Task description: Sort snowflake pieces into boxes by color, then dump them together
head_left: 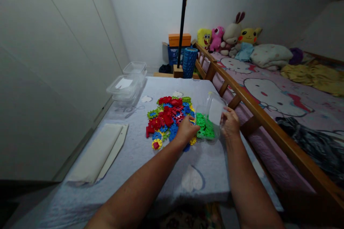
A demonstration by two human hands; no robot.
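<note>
A heap of red, blue, green and yellow plastic snowflake pieces point(168, 118) lies on a table covered with a pale blue cloth point(139, 164). My right hand point(230, 123) grips a clear plastic box point(211, 116), tilted on its side, with green pieces point(204, 128) in and under its mouth. My left hand point(186, 130) rests at the heap's right edge beside the box opening, fingers curled over pieces; what it holds is hidden.
Stacked clear boxes and lids point(128, 86) stand at the table's far left. Folded white paper point(99, 152) lies near left. A wooden bed rail point(258, 114) runs along the right, with soft toys point(228, 37) behind. A black pole point(182, 21) rises beyond the table.
</note>
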